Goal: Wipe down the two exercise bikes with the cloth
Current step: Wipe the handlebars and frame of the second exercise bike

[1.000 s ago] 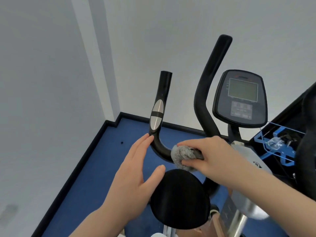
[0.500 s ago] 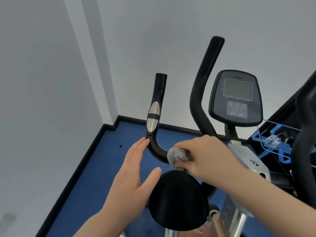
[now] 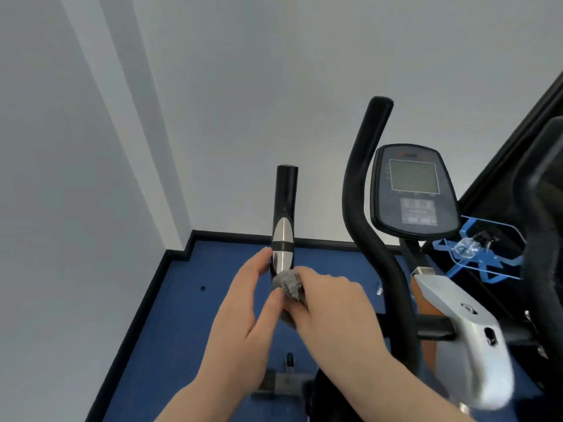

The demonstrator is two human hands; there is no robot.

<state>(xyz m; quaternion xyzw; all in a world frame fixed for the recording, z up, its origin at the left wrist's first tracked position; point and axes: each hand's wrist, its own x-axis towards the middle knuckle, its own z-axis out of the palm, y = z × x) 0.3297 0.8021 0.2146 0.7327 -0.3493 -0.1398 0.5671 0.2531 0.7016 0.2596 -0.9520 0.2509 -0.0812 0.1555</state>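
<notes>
Forearms enter from the bottom edge, both reaching forward over blue carpet (image 3: 170, 330). Left hand (image 3: 243, 318) lies open, fingers straight and together, fingertips (image 3: 264, 254) touching the left side of the short handlebar (image 3: 285, 220) at its silver sensor plate (image 3: 282, 248); the thumb points toward the other hand. Right hand (image 3: 332, 312) grips a bunched grey cloth (image 3: 288, 284), fingers curled round it, pressing it against the lower bend of the same bar just below the sensor plate. Cloth sits between the two hands, touching the bar.

Below the hands, a dark base part of the exercise bike (image 3: 475, 354) shows, blurred. Right of the right hand, the silver frame housing slopes down toward the viewer. Beyond it, a long curved black handlebar (image 3: 362, 190) rises upright. Just right of that stands the console (image 3: 415, 190), grey screen above a button panel. Farther right, a blue bottle cage (image 3: 481, 254) sits against a dark structure at the frame edge. Beyond both hands, black skirting meets pale walls (image 3: 274, 86) at a corner.
</notes>
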